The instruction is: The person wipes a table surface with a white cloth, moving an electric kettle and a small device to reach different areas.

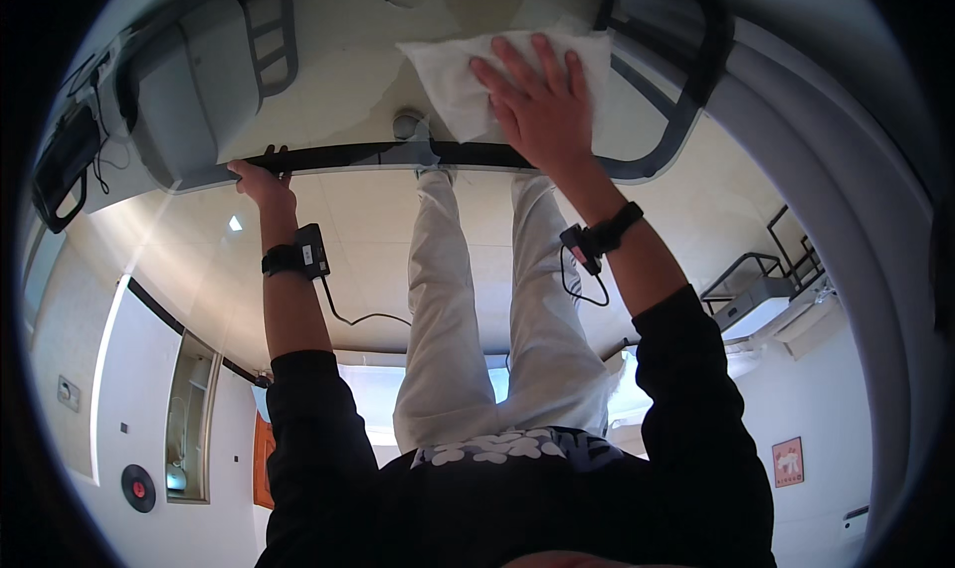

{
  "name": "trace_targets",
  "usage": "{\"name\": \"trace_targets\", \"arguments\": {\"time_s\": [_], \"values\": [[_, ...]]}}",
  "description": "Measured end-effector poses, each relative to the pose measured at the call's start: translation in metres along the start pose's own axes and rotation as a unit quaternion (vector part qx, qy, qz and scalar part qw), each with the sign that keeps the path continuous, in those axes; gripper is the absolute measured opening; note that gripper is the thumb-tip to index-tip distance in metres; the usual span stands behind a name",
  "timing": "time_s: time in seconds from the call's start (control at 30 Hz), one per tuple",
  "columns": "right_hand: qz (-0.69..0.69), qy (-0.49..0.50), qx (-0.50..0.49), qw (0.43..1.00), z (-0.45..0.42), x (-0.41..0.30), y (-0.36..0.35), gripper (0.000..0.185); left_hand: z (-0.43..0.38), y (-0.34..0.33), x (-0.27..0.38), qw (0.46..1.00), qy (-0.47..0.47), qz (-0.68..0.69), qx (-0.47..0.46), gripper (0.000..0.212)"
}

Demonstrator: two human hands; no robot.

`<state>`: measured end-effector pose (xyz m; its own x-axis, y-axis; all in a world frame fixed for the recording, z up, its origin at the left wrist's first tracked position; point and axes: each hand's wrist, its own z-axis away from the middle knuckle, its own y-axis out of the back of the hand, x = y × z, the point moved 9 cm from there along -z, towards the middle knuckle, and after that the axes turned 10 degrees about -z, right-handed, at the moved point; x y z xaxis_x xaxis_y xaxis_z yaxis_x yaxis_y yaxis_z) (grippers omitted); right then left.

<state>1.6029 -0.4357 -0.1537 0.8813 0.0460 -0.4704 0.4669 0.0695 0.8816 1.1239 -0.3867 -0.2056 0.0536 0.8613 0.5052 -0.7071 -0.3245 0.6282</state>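
Observation:
My right hand (pixel 541 109) lies flat, fingers spread, on a white cloth (pixel 448 83) over a pale, see-through surface that looks like a glass tabletop (pixel 336 61). The cloth's left corner reaches out beyond the fingers. At the left, my left hand (pixel 262 180) grips the dark edge bar (pixel 343 156) along the near side of that surface, with fingertips showing past the bar. Both wrists wear black straps with small boxes and cables. One foot (pixel 408 124) shows beyond the bar.
A grey chair back (pixel 171 83) with a slatted part stands at upper left. A black device (pixel 63 165) with cables is at far left. A dark curved frame (pixel 694 98) rises at upper right beside a grey curtain (pixel 806 120). A black metal rack (pixel 753 277) stands at right.

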Motion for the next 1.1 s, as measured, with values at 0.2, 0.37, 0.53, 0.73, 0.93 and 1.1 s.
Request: {"name": "trace_targets", "arguments": {"time_s": [0.2,0.37,0.53,0.73,0.93,1.1], "values": [[0.031,0.004,0.066,0.997,-0.046,0.031,0.012,0.051,-0.004,0.003,-0.004,1.000,0.000,0.001,0.000,0.077],[-0.023,0.021,0.055,0.998,-0.074,0.023,0.049,0.051,0.012,0.025,0.011,0.963,0.093,-0.166,0.190,0.074],[-0.093,0.008,0.072,0.993,-0.070,0.041,0.055,0.053,0.130,-0.066,0.108,0.738,-0.545,-0.344,0.199,0.053],[-0.019,0.022,0.107,0.994,-0.075,0.054,0.055,0.056,0.319,-0.241,0.095,0.616,-0.741,-0.246,-0.106,0.055],[0.054,0.000,0.120,0.991,-0.075,0.052,0.052,0.058,0.337,-0.287,0.098,0.590,-0.723,-0.349,-0.082,0.064],[0.046,0.010,0.104,0.993,-0.064,0.052,0.051,0.060,0.332,-0.286,0.085,0.590,-0.715,-0.367,-0.081,0.066]]}}
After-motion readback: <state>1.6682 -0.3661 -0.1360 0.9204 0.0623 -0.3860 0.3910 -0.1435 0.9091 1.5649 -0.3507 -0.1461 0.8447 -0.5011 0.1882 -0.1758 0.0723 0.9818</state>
